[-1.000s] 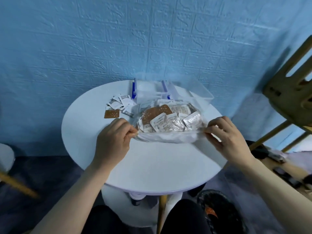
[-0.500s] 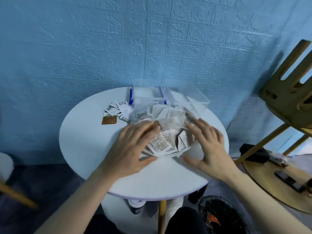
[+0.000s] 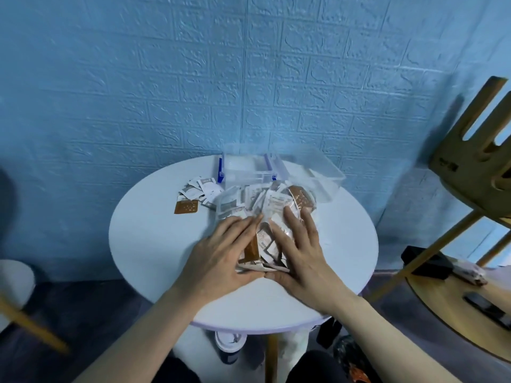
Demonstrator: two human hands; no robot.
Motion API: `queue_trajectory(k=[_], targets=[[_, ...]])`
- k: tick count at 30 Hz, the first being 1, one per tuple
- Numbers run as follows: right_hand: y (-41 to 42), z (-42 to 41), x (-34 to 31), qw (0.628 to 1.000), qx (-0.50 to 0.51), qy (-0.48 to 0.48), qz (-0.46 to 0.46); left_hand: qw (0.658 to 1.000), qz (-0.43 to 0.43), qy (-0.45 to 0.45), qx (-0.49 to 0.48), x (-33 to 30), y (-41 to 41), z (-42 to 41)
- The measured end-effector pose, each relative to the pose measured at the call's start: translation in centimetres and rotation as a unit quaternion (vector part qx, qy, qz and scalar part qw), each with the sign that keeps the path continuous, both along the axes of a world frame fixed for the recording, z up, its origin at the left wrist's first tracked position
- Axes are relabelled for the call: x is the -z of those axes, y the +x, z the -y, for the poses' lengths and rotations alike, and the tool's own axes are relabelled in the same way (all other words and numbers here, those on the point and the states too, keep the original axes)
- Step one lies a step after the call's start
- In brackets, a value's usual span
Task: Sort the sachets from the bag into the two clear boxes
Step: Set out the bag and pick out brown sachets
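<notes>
Since you let go of the bag's (image 3: pixel 265 205) mouth, your left hand (image 3: pixel 224 252) and right hand (image 3: pixel 301 255) now press flat and unclenched on the sachets (image 3: pixel 265 244) mid-table (image 3: pixel 154 244); both clear boxes (image 3: pixel 279 170) behind sit unfilled, sorting not started.

**Hands: both flat, palms down**

Left hand (image 3: pixel 221 254) lies palm down, fingers extended and slightly spread, pointing forward and to the right. Right hand (image 3: pixel 300 251) likewise palm down, fingers extended, angled forward and slightly left. Thumb tips meet at the near edge between the two palms. Both forearms bare, converging from below.
</notes>
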State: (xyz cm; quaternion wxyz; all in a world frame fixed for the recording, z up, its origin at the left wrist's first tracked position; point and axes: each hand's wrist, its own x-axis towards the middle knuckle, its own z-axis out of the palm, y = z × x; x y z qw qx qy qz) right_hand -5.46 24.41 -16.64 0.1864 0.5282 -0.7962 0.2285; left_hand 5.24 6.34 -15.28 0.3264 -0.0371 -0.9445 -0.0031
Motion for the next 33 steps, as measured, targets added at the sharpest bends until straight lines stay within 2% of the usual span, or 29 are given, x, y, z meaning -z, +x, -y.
queue_trajectory(k=[5, 9, 12, 16, 18, 21, 24, 26, 28, 30, 33], targets=[[0.4, 0.9, 0.1, 0.998, -0.061, 0.006, 0.017, 0.999, -0.018, -0.013, -0.025, 0.2, 1.0, 0.2], [-0.1, 2.7, -0.6, 0.995, -0.09, 0.01, 0.042, 0.996, -0.01, 0.007, -0.093, 0.1, 0.9, 0.4], [-0.6, 3.8, -1.0, 0.994, -0.091, -0.003, 0.066, 0.989, -0.015, -0.034, -0.146, 0.0, 0.6, 0.5], [-0.5, 3.8, -1.1, 0.986, -0.073, -0.041, 0.141, 0.992, -0.026, -0.118, -0.047, -0.1, 0.1, 0.7], [-0.7, 2.9, -1.4, 0.982, -0.078, -0.037, 0.17, 0.989, 0.006, -0.146, 0.004, -0.1, -0.2, 0.9], [-1.6, 0.7, -2.5, 0.982, -0.068, -0.014, 0.175, 0.988, 0.056, -0.145, 0.02, -0.3, -0.4, 1.2], [-3.9, -0.8, -3.7, 0.981, -0.028, -0.114, 0.157, 0.989, 0.076, -0.122, 0.02, -0.3, -0.5, 1.2], [-7.0, -0.4, -4.4, 0.973, 0.056, -0.178, 0.137, 0.991, 0.079, -0.105, 0.024, -0.3, -0.6, 1.2], [-10.8, 0.6, -4.9, 0.972, 0.16, -0.142, 0.099, 0.992, 0.088, -0.09, 0.021, -0.2, -0.6, 1.2], [-14.1, 1.5, -5.2, 0.969, 0.23, -0.037, 0.08, 0.992, 0.097, -0.077, 0.019, -0.1, -0.7, 1.3], [-16.8, 2.0, -5.0, 0.962, 0.257, 0.082, 0.04, 0.993, 0.099, -0.062, 0.023, 0.1, -0.7, 1.4]])
